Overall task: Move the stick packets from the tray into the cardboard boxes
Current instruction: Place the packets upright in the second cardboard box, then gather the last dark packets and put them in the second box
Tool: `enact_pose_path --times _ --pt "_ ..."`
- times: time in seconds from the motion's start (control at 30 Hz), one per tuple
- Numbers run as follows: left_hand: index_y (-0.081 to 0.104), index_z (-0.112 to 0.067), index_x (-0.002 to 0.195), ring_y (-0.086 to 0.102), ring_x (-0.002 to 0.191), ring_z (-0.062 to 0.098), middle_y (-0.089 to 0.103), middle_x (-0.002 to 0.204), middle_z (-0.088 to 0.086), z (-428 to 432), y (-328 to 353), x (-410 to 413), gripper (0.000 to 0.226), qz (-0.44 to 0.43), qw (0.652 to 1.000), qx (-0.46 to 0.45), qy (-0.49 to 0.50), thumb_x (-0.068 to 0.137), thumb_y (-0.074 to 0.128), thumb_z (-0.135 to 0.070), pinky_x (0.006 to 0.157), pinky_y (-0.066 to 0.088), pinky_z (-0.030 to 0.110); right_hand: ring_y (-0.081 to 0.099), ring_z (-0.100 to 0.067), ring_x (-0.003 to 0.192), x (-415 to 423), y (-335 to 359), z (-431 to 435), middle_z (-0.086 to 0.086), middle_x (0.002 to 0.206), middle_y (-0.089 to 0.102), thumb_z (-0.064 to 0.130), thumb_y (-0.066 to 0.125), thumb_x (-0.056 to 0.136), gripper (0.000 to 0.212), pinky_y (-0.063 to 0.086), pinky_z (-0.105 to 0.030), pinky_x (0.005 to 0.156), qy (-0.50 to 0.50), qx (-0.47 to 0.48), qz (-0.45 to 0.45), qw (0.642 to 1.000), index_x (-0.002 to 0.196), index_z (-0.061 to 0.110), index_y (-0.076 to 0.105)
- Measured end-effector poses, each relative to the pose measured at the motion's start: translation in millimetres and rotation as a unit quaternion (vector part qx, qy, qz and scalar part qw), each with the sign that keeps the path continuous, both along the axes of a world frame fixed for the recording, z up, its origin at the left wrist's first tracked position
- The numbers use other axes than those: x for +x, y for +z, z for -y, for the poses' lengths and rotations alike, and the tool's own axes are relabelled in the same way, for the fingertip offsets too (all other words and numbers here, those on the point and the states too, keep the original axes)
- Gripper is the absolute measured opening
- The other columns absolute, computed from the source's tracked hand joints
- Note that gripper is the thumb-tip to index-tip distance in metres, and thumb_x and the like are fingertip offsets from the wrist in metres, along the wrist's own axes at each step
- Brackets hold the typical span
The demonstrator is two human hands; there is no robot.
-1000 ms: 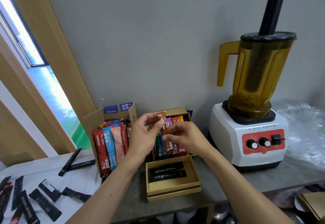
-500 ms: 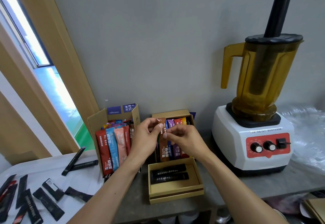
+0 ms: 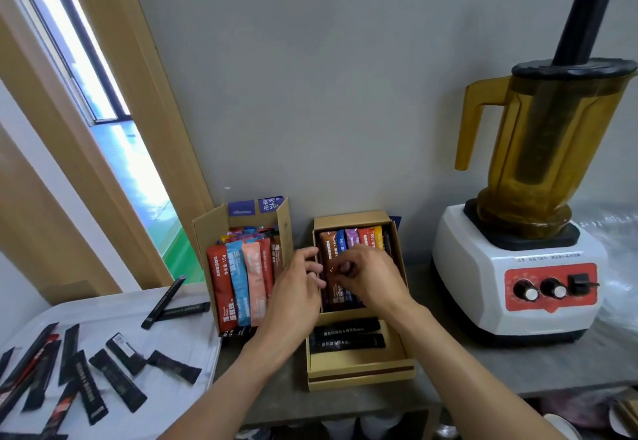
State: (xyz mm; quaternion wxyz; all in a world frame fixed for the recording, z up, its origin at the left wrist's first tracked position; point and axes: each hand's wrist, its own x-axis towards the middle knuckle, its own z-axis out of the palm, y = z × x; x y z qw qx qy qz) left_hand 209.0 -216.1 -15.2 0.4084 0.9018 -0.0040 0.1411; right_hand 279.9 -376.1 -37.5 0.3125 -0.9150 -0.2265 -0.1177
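Right hand (image 3: pixel 371 279) pinches brown packet (image 3: pixel 329 262) upright in cardboard box (image 3: pixel 397 256) | left hand (image 3: pixel 298 289) alongside, fingers' grip unclear | black packets (image 3: pixel 117 382) on tray (image 3: pixel 121 315), nearer left hand.

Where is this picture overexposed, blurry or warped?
Head view: the window at upper left is blown out to white; the wide lens leans the blender and the wooden frame outward; the left hand and right hand look slightly soft, while print on the red packet is legible.
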Motion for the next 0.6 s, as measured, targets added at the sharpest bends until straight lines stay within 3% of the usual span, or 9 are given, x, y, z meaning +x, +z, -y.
enact_pose_path --times 0.13,0.3,0.43,0.5,0.6 --pt "0.048 -0.029 0.142 0.068 0.091 -0.003 0.066 0.111 -0.014 0.5 -0.1 -6.4 0.039 0.014 0.999 -0.028 0.0 0.106 0.05 -0.014 0.075 0.052 0.012 0.067 -0.012 0.107 -1.7 1.5 0.0 0.007 0.119 0.067 0.027 0.076 0.093 0.027 0.061 -0.036 0.091 0.006 -0.015 -0.011 1.0 0.12 0.033 0.075" --pt "0.066 -0.027 0.117 0.07 0.081 -0.002 0.072 0.09 -0.01 -18.7 14.9 -30.9 0.017 0.035 0.997 -0.064 -0.02 0.101 0.063 -0.023 0.071 0.055 0.011 0.068 -0.002 0.093 -21.4 20.2 6.3 0.012 0.108 0.067 0.029 0.073 0.095 0.021 0.064 -0.029 0.075 -0.069 0.193 -0.039 0.978 0.116 0.027 0.073" --pt "0.071 -0.031 0.102 0.071 0.074 0.003 0.073 0.08 -0.009 -69.6 16.5 -57.0 0.007 0.044 0.998 -0.041 0.035 0.098 0.068 -0.026 0.072 0.063 0.028 0.072 -0.006 0.091 -49.4 41.7 -11.0 0.017 0.096 0.071 0.029 0.073 0.095 0.016 0.063 -0.031 0.076 -0.066 0.303 -0.006 0.951 0.11 0.026 0.073" --pt "0.072 -0.031 0.1 0.07 0.073 0.003 0.073 0.077 -0.011 -103.0 13.8 -70.2 0.006 0.047 0.995 -0.019 0.08 0.097 0.068 -0.026 0.073 0.063 0.035 0.073 -0.005 0.086 -63.7 48.3 -33.9 0.014 0.094 0.074 0.027 0.073 0.096 0.013 0.062 -0.028 0.075 -0.036 0.3 0.012 0.953 0.108 0.024 0.074" --pt "0.072 -0.032 0.099 0.07 0.073 0.003 0.073 0.078 -0.015 -151.6 12.8 -94.9 0.006 0.032 0.989 0.015 0.145 0.098 0.067 -0.029 0.075 0.062 0.033 0.071 0.005 0.089 -84.6 51.7 -79.5 0.019 0.097 0.07 0.034 0.07 0.095 0.016 0.059 -0.014 0.067 0.037 0.244 -0.021 0.969 0.11 0.029 0.069"
